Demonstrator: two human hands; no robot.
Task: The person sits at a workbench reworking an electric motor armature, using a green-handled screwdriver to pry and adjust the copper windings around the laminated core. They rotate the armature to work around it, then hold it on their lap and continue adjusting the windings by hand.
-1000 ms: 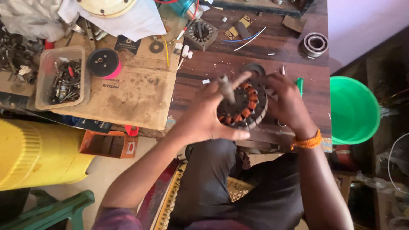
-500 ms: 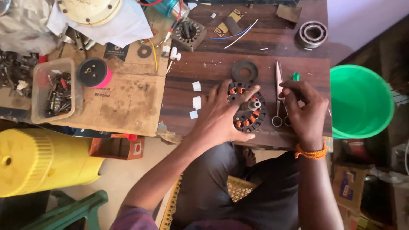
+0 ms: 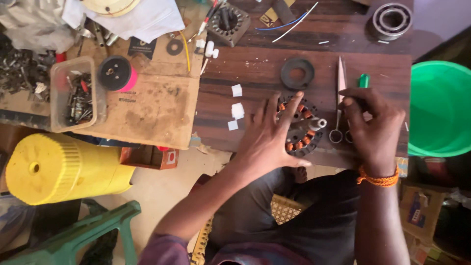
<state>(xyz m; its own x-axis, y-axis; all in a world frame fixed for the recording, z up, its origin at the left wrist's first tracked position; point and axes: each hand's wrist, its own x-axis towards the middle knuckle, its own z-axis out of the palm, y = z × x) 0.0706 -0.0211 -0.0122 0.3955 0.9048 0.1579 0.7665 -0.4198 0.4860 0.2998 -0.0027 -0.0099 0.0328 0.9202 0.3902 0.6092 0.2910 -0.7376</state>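
Copper-wound round motor stator (image 3: 303,128) lies flat on the dark wooden bench (image 3: 255,64), shaft end pointing up. Left hand (image 3: 269,137) is spread wide, palm down across its left half. Steel scissors (image 3: 339,100) lie just right of it, long axis away from the person, loops nearest. Right hand (image 3: 375,125), fingers curled, is at those loops; grip unclear.

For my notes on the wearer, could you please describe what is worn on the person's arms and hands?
Both hands are bare, without gloves or rings that I can make out. The right hand has an orange thread band round its wrist. The left hand has a bare forearm, with a purplish sleeve near the elbow.
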